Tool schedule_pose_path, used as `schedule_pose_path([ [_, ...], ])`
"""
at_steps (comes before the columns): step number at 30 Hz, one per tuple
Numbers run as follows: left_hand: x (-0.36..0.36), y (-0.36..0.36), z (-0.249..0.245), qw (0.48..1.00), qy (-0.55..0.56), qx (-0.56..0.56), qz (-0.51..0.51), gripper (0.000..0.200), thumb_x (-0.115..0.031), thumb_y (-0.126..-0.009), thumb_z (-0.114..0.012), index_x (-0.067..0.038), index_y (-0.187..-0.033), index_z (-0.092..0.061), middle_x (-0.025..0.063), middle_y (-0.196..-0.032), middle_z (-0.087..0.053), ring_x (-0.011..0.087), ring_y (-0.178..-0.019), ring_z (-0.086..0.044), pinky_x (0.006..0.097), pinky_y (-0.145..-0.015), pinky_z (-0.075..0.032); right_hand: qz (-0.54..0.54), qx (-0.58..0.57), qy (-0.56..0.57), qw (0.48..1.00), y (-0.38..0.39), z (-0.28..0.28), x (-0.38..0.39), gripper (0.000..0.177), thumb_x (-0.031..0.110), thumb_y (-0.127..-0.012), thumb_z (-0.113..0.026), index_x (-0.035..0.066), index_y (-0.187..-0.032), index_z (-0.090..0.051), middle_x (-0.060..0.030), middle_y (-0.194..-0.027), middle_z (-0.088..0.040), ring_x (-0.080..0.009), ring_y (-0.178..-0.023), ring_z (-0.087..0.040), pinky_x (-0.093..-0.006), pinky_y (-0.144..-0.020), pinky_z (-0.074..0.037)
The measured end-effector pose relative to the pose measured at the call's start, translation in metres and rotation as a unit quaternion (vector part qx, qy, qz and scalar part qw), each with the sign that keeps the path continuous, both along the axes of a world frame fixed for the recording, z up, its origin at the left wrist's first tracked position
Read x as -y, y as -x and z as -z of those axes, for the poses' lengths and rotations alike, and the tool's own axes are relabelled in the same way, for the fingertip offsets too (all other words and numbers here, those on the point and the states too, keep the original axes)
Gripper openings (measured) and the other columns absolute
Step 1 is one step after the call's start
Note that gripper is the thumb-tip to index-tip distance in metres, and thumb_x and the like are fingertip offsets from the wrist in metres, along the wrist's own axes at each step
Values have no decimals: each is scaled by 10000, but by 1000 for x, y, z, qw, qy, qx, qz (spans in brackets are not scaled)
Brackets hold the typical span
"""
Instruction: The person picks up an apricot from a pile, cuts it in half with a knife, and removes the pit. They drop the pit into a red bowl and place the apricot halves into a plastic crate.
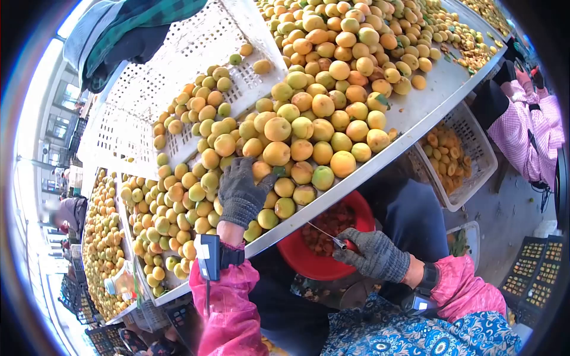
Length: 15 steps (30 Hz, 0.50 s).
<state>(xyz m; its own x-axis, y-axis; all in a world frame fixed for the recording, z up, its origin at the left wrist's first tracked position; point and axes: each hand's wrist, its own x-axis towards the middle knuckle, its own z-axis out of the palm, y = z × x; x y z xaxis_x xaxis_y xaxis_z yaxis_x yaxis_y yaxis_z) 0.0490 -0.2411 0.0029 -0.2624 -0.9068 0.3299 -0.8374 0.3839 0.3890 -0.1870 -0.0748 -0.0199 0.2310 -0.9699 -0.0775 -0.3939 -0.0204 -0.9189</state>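
My left hand [242, 193], in a dark grey knitted glove, reaches into the heap of apricots [276, 153] on the metal-edged table. Its thumb and fingers are apart, with an apricot [261, 171] between them; its fingertips are partly lost among the fruit. My right hand [375, 256], gloved the same way, is closed around a red-handled tool [350, 245] with a thin metal blade. That blade points left over a red basin [309, 270], which sits below the table edge and holds brownish pits or scraps [328, 228].
A raised metal rim [380, 172] borders the table. White perforated crates [151, 83] lie tipped on it. To the right, a white crate [488, 169] holds halved apricots, and a person in pink checks [531, 130] sits beyond. Black trays [531, 273] lie on the floor.
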Motion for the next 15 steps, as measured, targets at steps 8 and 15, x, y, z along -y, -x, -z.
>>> schedule_pose_path([
  [8,-65,8,-30,957,-115,-265,-19,494,-239,-717,-756,-25,-1109,-546,76,-998,-601,197,-883,-586,308,-780,-488,36,165,-8,986,0,-9,-3,274,222,-900,-603,24,-1086,-564,-173,-796,-633,-325,-741,-646,-379,-679,-493],
  [15,-171,61,4,653,-233,-720,-12,697,-428,-806,-718,64,-1237,-474,95,-1088,-572,194,-963,-573,326,-891,-466,21,190,3,982,-21,-21,-32,235,152,-931,-547,-12,-1100,-541,-199,-825,-636,-340,-738,-645,-383,-644,-493],
])
